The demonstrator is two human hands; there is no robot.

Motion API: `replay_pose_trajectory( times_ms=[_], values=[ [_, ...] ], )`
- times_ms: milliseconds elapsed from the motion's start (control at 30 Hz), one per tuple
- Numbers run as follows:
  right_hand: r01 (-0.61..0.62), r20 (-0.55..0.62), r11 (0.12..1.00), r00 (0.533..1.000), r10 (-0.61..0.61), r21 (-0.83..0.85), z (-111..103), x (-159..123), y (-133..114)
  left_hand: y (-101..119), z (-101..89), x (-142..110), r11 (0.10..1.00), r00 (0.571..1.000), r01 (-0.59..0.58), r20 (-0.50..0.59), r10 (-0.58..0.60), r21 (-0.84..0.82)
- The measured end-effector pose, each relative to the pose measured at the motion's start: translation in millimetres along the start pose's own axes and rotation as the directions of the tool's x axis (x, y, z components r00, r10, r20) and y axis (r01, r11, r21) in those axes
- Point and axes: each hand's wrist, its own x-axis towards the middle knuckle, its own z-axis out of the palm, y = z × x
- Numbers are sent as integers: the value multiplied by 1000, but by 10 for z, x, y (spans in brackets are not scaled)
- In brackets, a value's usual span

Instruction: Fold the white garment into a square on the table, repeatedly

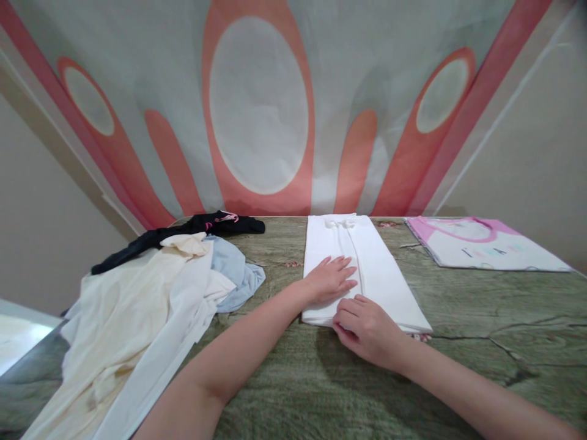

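A white folded garment (380, 275) lies flat in front of me, a small white bow at its far end and a seam line down its length. My left hand (331, 280) rests palm down on its left part, fingers spread. At the near edge, my right hand (367, 329) has its fingers curled closed on the cloth. The thumb is low, near the garment's front hem; how much fabric it pinches is hidden.
On the left lies a loose heap of cream and white clothes (132, 299), with a light blue cloth (233, 269) and a black garment (183, 229). A folded pink-and-white shirt (486, 244) sits at the right. The wood-patterned table (284, 385) meets a patterned backdrop (261, 104).
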Motion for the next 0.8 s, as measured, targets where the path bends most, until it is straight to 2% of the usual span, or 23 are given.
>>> replay_pose_trajectory(
  times_ms=[200,333,467,633,700,800],
  values=[
    [-118,44,984,993,113,134,-84,-11,188,-7,30,5,1000,1000,-13,-17,13,-12],
    [-107,135,974,987,81,198,-50,-41,156,-22,-84,13,994,999,-11,-53,6,-106],
    [-57,191,965,982,7,255,-117,-39,132,17,-298,-39,985,1000,-18,-21,14,-172],
    [-146,137,923,985,103,355,-300,-33,327,153,-455,-307,982,998,-42,34,49,-186],
    [-198,150,908,977,152,369,-356,-40,440,212,-441,-445,982,997,-48,54,59,-185],
    [-267,181,901,960,215,342,-391,-73,586,266,-366,-609,980,997,-70,14,74,-188]
  ],
)
